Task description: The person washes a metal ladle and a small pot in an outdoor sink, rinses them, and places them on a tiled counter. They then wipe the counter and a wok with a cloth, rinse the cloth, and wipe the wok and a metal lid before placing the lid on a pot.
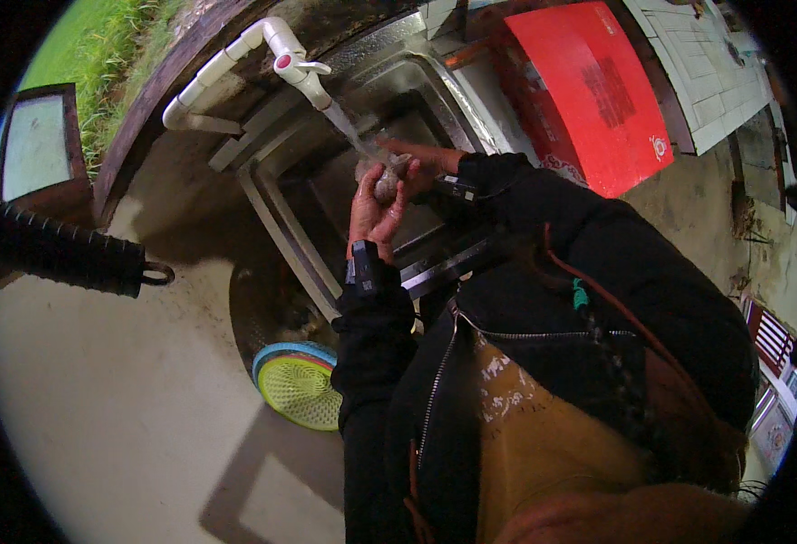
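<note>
Water runs from the white plastic tap (302,73) onto a small, roundish, grey-brown object (386,185), whose kind I cannot tell. My left hand (375,216) holds it from below, with the fingers curled around its sides. Close behind and to the right is my right hand (427,162), its fingers reaching toward the stream; the object and blur partly hide them, so its grip is unclear. Both hands are over the metal sink (290,238). Dark sleeves and small black devices cover my wrists.
Stacked plastic baskets, the top one yellow-green (298,393), stand low beside the sink. A red box (592,95) is at its right. White pipe (201,85) runs along the dark ledge (123,143) at the back left. A black ribbed object with a loop (72,248) juts in from the left.
</note>
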Demonstrator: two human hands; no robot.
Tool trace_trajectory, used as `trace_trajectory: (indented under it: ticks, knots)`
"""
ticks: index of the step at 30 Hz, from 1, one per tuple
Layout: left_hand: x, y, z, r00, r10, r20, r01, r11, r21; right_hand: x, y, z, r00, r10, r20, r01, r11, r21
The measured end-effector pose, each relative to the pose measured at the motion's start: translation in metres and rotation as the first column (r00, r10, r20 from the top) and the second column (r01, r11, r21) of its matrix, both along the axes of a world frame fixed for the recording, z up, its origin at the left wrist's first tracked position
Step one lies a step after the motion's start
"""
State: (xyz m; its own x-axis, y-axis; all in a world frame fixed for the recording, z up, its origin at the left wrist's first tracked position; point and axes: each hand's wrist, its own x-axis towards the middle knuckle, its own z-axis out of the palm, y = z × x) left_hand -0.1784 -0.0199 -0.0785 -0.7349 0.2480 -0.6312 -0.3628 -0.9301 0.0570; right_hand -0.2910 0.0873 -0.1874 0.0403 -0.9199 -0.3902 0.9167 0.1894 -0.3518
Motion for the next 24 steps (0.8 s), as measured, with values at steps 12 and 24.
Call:
trace_trajectory:
  ticks: [12, 24]
  knots:
    - [0.021, 0.017, -0.037, 0.895, -0.348, 0.280, 0.444, 0.628, -0.640, 0.009, -0.020, 0.051, 0.351, 0.069, -0.934, -0.153, 0.988, 0.015]
    - [0.029, 0.036, -0.048, 0.735, -0.335, 0.590, 0.378, -0.520, -0.766, 0.048, -0.013, -0.054, -0.290, 0.447, -0.846, 0.146, 0.894, 0.423]
